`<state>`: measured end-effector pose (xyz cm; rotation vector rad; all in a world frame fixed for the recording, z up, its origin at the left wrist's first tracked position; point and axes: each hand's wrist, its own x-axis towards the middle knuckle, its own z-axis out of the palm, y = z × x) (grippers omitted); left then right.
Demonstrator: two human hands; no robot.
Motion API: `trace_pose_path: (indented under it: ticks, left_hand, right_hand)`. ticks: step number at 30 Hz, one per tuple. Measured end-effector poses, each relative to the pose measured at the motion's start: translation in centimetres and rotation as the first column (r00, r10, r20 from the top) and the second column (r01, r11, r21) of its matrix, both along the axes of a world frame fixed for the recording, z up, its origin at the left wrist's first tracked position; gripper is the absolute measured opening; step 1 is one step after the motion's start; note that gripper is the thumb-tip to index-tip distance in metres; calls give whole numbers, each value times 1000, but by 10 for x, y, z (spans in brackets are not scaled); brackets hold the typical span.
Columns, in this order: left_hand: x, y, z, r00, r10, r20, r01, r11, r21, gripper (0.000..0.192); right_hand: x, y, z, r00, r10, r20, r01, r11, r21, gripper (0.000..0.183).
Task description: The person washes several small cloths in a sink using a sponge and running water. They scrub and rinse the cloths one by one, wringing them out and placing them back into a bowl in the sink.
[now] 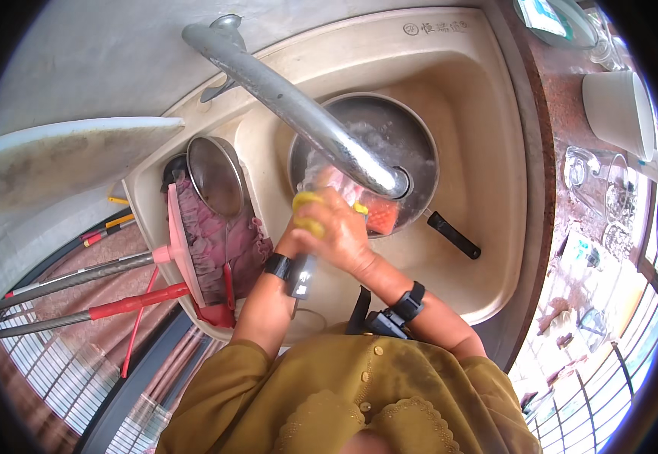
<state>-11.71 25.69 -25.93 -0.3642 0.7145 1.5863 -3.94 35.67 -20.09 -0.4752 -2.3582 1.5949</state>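
My right hand (pixel 337 230) is shut on a yellow scrubbing cloth or sponge (pixel 309 210), its fingers blurred. Behind it, my left hand (pixel 290 241) is mostly hidden, so its grip cannot be made out. Both hands are together at the near left rim of a frying pan (pixel 414 136) holding water, under the tap. Just beyond my fingers is a blurred clear, wet thing (pixel 312 176), perhaps plastic or glass. A red-orange block or pad (pixel 382 215) lies inside the pan by its near rim. The pan's black handle (pixel 454 235) points to the near right.
A metal tap (pixel 300 113) reaches over the pan in the beige sink (pixel 476 170). Mop heads (pixel 215 249) and a round strainer (pixel 215 176) fill the left compartment. A cutting board (pixel 74 164) stands behind the mop poles. On the right counter are a glass mug (pixel 595 179) and white tub (pixel 615 110).
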Motion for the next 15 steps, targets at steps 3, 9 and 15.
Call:
trace_pose_path:
  ticks: [3,9,15]
  left_hand:
    - [7,-7,16,993,-12,-118,4,997,-73,42]
    - [1,31,-31,977,74,-199,-116,972,-204,38]
    - [15,67,-18,982,168,-86,-187,913,-361,33]
  right_hand:
    - [-3,-7,9,997,-40,67,32,992,121,25]
    - [-13,9,-41,988,-156,-4,149,936,320,23]
    - [-11,79,-119,937,-327,120,249,869,429,22]
